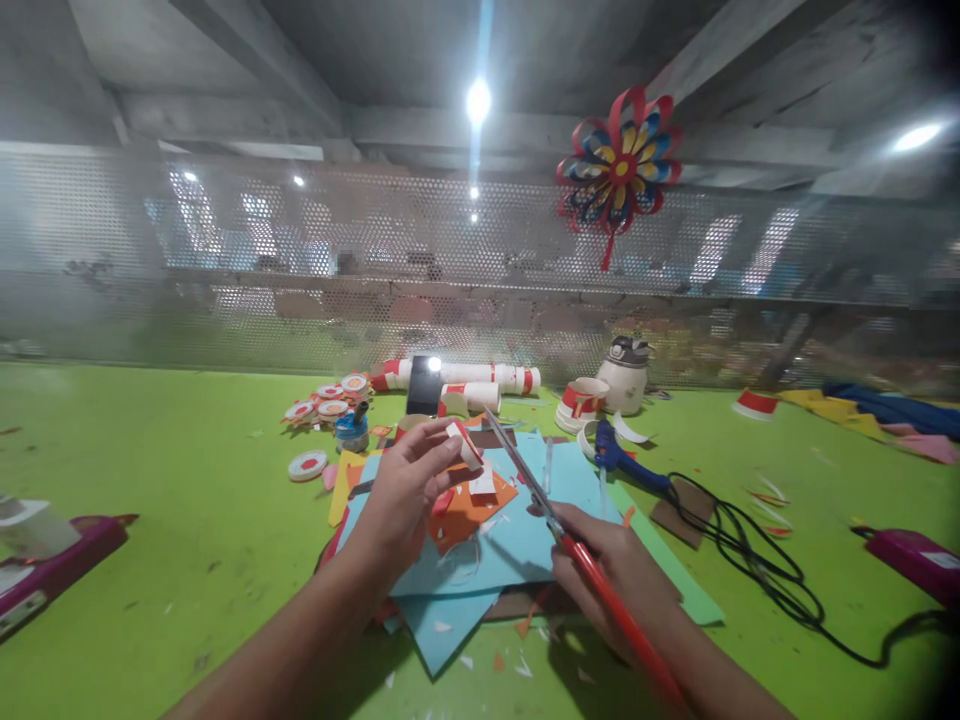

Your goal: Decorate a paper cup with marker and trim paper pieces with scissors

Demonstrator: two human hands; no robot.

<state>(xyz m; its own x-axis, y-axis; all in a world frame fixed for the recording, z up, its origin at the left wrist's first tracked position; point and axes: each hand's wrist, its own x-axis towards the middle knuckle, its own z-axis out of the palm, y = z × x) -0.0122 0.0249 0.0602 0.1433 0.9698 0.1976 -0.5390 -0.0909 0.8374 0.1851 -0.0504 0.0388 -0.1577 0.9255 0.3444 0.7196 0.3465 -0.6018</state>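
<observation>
My left hand (401, 500) is closed on a small red-and-white paper piece (469, 450), pinched between thumb and fingers. In my right hand (615, 565) is a pair of scissors (519, 465) with long red handles. Their blades point up and to the left, close to the paper piece but apart from it. Below both hands lies a stack of light blue paper (517, 545), with an orange sheet (471, 520) and small white and red scraps on top.
A blue glue gun (615, 450) with a black cord lies to the right. Behind stand cut paper cups (581, 403), a white jug (624, 385), a phone (424, 388) and a blue bottle (351, 430). Round paper discs (330, 400) sit left; power strips (75, 555) lie at the sides.
</observation>
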